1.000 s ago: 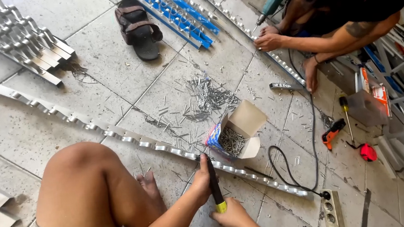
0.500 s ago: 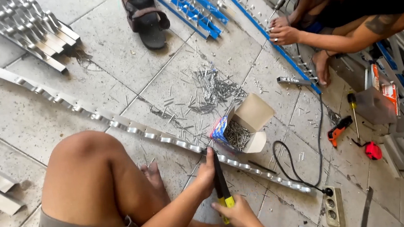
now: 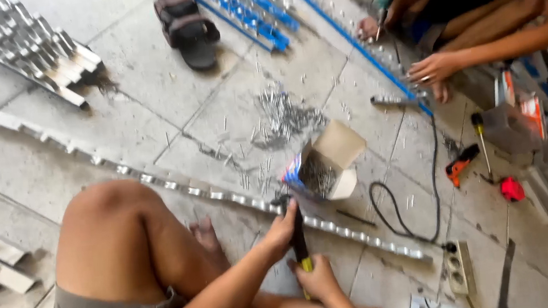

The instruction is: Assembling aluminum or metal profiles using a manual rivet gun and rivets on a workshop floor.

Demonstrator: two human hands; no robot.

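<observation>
- The long metal strip [image 3: 211,194] lies flat on the tiled floor [image 3: 151,105], from 10 o'clock to 4 o'clock, so a tool can press on it from above
- The left hand [image 3: 282,229] is closed around the upper black part of a tool [image 3: 300,245], its head touching the strip
- The right hand [image 3: 316,279] grasps the yellow lower handle, at 6 o'clock of the left
- An open box [image 3: 325,163] of small metal pieces stands just beyond the strip, at 1 o'clock of the hands, within easy reach

Long rail [image 3: 225,194] – shiny bare metal. Tool [image 3: 300,244] – black and yellow plastic grip, matt. Box [image 3: 327,162] – plain cardboard. Floor tiles [image 3: 151,105] – rough, dull grey. Nails [image 3: 287,116] – bright metal.
</observation>
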